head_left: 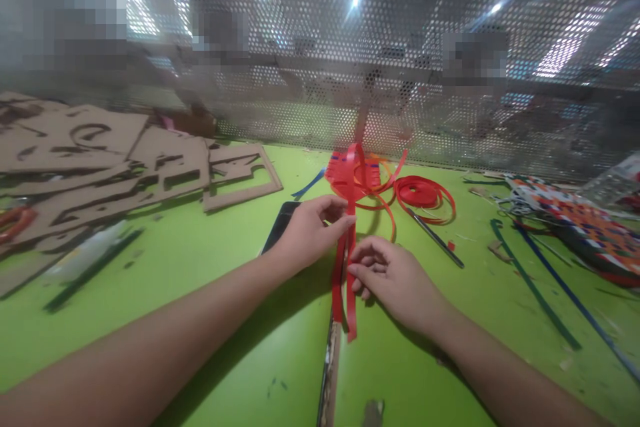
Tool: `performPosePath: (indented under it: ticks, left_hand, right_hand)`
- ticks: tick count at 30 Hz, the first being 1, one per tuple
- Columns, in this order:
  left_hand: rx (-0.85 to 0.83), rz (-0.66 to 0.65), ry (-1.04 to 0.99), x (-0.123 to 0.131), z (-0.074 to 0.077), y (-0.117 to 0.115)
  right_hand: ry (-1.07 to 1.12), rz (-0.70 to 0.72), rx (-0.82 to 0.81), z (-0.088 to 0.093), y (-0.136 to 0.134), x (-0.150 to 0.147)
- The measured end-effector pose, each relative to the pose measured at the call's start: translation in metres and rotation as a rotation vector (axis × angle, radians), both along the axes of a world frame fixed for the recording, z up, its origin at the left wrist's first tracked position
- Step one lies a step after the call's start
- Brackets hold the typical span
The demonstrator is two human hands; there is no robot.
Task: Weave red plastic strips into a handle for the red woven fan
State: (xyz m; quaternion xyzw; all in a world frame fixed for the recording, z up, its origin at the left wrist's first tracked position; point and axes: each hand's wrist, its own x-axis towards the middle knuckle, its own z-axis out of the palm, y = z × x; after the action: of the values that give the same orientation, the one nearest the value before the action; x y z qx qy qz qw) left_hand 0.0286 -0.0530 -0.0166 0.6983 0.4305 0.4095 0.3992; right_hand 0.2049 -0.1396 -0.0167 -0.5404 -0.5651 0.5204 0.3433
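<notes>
A flat, glossy red strip (351, 180) stands up in a loop in front of me, both its ends hanging toward the table. My left hand (317, 227) pinches it between thumb and fingers below the loop. Lower down, my right hand (387, 275) has its thumb and forefinger closed on one hanging length. Beneath the ends, a narrow brown strip with a dark edge (331, 360) runs toward me. Behind the loop lies a red woven piece (336, 163) with blue bits, partly hidden. A dark phone (280, 221) is partly covered by my left hand.
Cut cardboard sheets (175, 163) pile up at the left, near a whitish tube (93, 253). A red coil (419, 192) and a dark pen-like stick (435, 238) lie right of centre. Farther right are a patterned woven piece (583, 217) and a green strip (535, 287). A perforated metal screen (310, 93) stands behind.
</notes>
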Motion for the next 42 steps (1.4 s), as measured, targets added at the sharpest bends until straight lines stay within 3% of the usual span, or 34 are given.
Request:
performPosePath:
  ticks: [8,16,20,23,26,32,38,42]
  left_hand:
    - [0.083,-0.015,0.369,-0.01,0.003,-0.01]
    - [0.113,0.021,0.458,-0.016,0.008,-0.012]
    - [0.206,0.018,0.656,-0.02,0.014,-0.016]
    - [0.233,-0.107,0.706,-0.025,0.019,-0.021]
    - [0.143,-0.27,0.673,-0.027,0.022,-0.025]
    - [-0.028,-0.402,0.672,-0.027,0.023,-0.031]
    - [0.079,-0.534,0.728,-0.027,0.026,-0.03]
    - [0.233,-0.538,0.796,-0.028,0.03,-0.033]
  right_hand:
    - [-0.158,0.022,0.038,-0.007,0.003,0.001]
    - [-0.34,0.041,0.096,-0.008,0.005,0.002]
    - [-0.355,0.051,0.085,-0.006,0.003,0.003]
    - [-0.363,0.063,0.091,-0.006,0.003,0.004]
    - [-0.359,0.067,0.097,-0.007,0.004,0.005]
    - [-0.369,0.057,0.111,-0.008,0.005,0.005]
    - [-0.397,0.059,0.142,-0.007,0.003,0.001]
    - [-0.473,0.04,0.233,-0.007,0.005,0.0]
